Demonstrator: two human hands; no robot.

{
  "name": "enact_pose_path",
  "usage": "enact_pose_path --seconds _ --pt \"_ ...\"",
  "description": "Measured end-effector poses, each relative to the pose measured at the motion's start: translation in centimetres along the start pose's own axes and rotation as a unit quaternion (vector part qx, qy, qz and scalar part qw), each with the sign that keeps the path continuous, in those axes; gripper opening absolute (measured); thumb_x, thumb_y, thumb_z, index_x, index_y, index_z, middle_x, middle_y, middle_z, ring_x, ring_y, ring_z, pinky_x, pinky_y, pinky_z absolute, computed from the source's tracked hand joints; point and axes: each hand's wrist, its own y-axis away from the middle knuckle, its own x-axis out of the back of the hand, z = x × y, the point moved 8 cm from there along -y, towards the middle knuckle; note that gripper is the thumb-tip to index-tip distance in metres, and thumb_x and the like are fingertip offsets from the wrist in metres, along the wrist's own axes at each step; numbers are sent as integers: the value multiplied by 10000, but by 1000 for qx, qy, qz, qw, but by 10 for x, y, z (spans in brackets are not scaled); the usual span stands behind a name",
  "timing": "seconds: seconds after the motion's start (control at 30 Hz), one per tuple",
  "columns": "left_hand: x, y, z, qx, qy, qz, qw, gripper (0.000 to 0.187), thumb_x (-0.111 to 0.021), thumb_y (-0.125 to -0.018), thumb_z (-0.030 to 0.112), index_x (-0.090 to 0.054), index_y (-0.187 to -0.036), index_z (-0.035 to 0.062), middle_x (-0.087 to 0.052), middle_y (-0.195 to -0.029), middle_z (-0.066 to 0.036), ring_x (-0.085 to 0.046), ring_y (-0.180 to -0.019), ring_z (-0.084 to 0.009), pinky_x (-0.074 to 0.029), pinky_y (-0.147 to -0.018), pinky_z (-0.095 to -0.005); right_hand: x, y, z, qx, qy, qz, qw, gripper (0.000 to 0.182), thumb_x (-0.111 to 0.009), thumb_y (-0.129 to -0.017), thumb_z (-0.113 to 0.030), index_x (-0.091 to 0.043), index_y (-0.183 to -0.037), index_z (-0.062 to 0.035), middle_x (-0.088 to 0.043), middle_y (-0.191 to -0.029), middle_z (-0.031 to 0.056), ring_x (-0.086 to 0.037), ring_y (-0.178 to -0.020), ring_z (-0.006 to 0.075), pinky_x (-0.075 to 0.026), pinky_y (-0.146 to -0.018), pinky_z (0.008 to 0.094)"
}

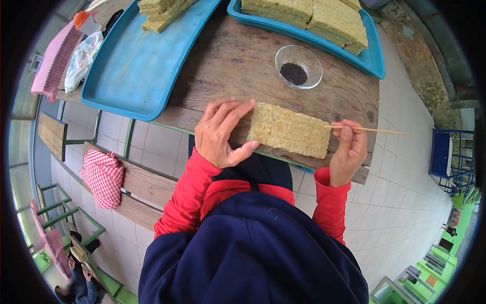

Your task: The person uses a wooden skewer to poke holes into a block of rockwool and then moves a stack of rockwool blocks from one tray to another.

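By the fingers of the right hand (pixel 349 154), drawn together in a pinch, a thin wooden skewer (pixel 377 130) is held near one end, the longer part jutting out to the right; the short length ahead of the grip would seem to suit fine control of the tip. That tip is seen at the right end of a yellowish, fibrous slab (pixel 291 129) — rockwool, by the look of it — though whether it is pressed in or merely touching cannot be told. The fingers of the left hand (pixel 217 133) are spread wide, thumb and forefinger set at the two corners of the slab's left end, presumably so that it is steadied without its upper face being covered. The slab is laid flat near the close edge of the wooden bench (pixel 217 61), lengthwise between the hands. Just beyond it a glass bowl (pixel 314 72) of dark, seed-like grains (pixel 293 74) is placed, probably for easy reach. Farther out, stacked slabs (pixel 336 28) are held in the right blue tray (pixel 375 55) and others (pixel 164 10) in the left blue tray (pixel 134 66) — both trays apparently set aside from the hands' path.
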Motion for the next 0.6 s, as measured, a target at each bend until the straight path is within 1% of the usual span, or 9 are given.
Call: enact_pose_path --seconds 0.03,0.07,0.13,0.17,0.23,0.37,0.47,0.57,0.6 --pt "-2 -2 -1 18 7 -31 999 774 -668 -708 536 -565 -1299 47 -624 -1167 -145 -533 -1146 -368 -412 -1002 -461 7 2 5 -2 -2 2 1000 176 -517 -1007 -136 -578 -1083 10 -670 -910 100 -650 -875 145 -488 -768 250" --pt "-2 -5 -1 16 5 -34 999 774 -668 -708 536 -565 -1299 47 -624 -1167 -145 -533 -1146 -368 -412 -1002 -461 15 4 10 -1 9 19 1000 177 -514 -1008 -140 -580 -1081 7 -671 -914 101 -649 -876 144 -487 -762 249" --pt "-13 -12 4 -16 15 -96 995 949 -716 -686 564 -410 -1425 52 -550 -1311 -155 -434 -1296 -374 -304 -1108 -502 26 9 17 -2 21 44 999 180 -510 -1011 -151 -580 -1081 0 -675 -923 105 -642 -860 140 -481 -749 245" --pt "-13 -14 5 -18 13 -97 995 949 -716 -686 564 -410 -1425 52 -550 -1311 -155 -434 -1296 -374 -304 -1108 -502 27 9 19 -3 19 46 999 180 -510 -1011 -151 -580 -1081 0 -675 -923 105 -642 -860 140 -481 -749 245" --pt "-21 -17 6 4 39 -143 989 1013 -817 -608 384 -347 -1463 109 -568 -1278 -111 -408 -1308 -353 -237 -1145 -547 31 11 23 -2 -18 58 998 180 -512 -1011 -156 -573 -1081 -3 -677 -926 110 -636 -849 135 -476 -740 240" --pt "-29 -16 5 5 34 -170 985 1007 -822 -609 377 -356 -1461 111 -569 -1288 -94 -428 -1292 -341 -231 -1142 -559 29 12 22 -13 -18 54 998 179 -510 -1011 -158 -568 -1078 -3 -680 -930 117 -621 -829 128 -473 -733 238" --pt "-25 -15 7 -9 42 -156 987 1028 -843 -577 339 -363 -1457 112 -567 -1298 -75 -453 -1272 -327 -244 -1137 -560 28 11 23 -16 -34 54 998 176 -510 -1011 -157 -569 -1072 -3 -682 -929 117 -612 -819 121 -469 -730 237" --pt "-20 -14 10 -41 53 -123 990 1045 -861 -541 294 -374 -1445 102 -583 -1284 -57 -478 -1246 -325 -271 -1131 -543 30 10 25 -20 -51 61 997 174 -511 -1011 -158 -569 -1069 -5 -682 -928 116 -600 -804 114 -465 -725 234" --pt "-18 -13 11 -53 55 -104 992 1042 -864 -530 281 -384 -1436 95 -591 -1279 -53 -484 -1240 -326 -298 -1119 -520 30 10 24 -20 -58 61 996 173 -512 -1011 -159 -569 -1069 -6 -682 -927 116 -599 -802 112 -464 -725 233"
